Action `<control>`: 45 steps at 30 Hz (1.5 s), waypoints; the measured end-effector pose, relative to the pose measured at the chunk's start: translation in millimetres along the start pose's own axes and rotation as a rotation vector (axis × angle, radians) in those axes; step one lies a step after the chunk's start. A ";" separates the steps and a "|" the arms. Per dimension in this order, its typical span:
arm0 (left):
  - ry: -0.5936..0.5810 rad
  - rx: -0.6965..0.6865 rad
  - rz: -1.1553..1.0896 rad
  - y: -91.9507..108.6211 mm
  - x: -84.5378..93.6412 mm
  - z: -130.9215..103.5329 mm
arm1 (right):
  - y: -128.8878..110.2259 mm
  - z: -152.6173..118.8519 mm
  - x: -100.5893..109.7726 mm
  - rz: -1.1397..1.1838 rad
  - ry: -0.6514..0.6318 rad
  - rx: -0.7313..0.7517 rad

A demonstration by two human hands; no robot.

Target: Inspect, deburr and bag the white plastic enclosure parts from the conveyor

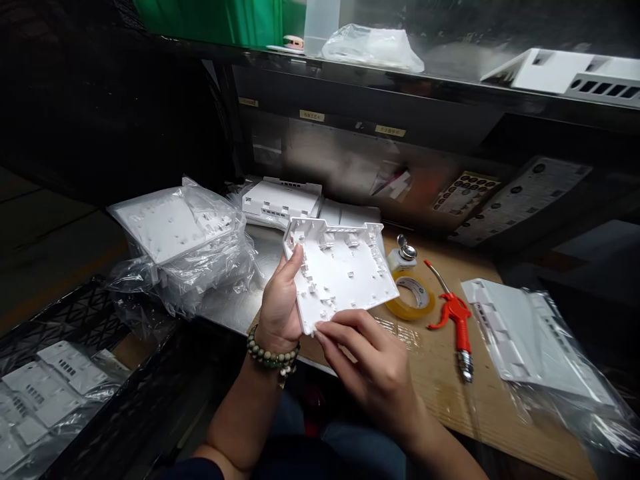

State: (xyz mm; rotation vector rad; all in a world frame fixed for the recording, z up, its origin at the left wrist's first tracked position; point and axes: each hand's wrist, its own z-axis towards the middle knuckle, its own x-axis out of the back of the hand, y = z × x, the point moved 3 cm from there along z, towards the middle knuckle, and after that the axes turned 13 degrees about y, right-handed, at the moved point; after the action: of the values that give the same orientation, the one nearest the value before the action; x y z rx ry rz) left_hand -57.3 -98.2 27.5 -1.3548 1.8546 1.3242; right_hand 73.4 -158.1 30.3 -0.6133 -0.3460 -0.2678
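Observation:
A white plastic housing (345, 273) is held above the bench front, its inner side with small clips and ribs facing up. My left hand (281, 303), a bead bracelet (273, 352) on its wrist, grips the left edge with the thumb over the rim. At the housing's near lower corner, the thumb and index finger of my right hand (373, 357) are pinched on the edge. Any small piece between those fingertips is hidden. A yellow tape roll (413, 297) and a bottle with a metal cap (404, 253) lie just beyond the housing.
A red air blow gun (456, 317) rests on the wooden board (440, 393). Bagged white housings are at right (540, 347) and stacked at left (175, 233). A black crate (135, 387) at lower left holds more. An overhead shelf (450, 83) spans the back.

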 end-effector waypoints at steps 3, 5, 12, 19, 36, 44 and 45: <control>0.005 -0.048 0.002 -2.5 0.0 -0.1 | -1.8 4.0 5.5 -0.009 0.018 0.012; 0.010 -0.058 0.006 -5.0 0.1 0.0 | -5.7 6.2 5.6 -0.011 0.018 0.029; 0.028 -0.081 0.033 -4.0 3.2 -0.5 | -3.5 2.8 7.1 -0.084 0.018 0.014; 0.052 -0.046 0.018 -1.7 2.0 -3.0 | -2.9 -0.7 7.9 -0.045 0.060 -0.004; -0.081 0.171 -0.015 56.3 64.9 5.0 | 76.8 -24.0 91.5 -0.358 0.477 -0.193; -0.104 0.241 0.000 43.6 75.3 6.9 | 68.9 -34.2 63.1 -0.274 0.336 -0.128; -0.127 0.245 0.005 43.5 73.3 7.0 | 71.2 -35.4 63.8 -0.277 0.323 -0.123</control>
State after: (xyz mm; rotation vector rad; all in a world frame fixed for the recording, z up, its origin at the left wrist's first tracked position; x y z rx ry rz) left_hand -126.4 -122.3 -16.6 -1.1157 1.8644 1.1154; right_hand 164.2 -132.4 -8.1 -0.6313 -0.1010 -0.6493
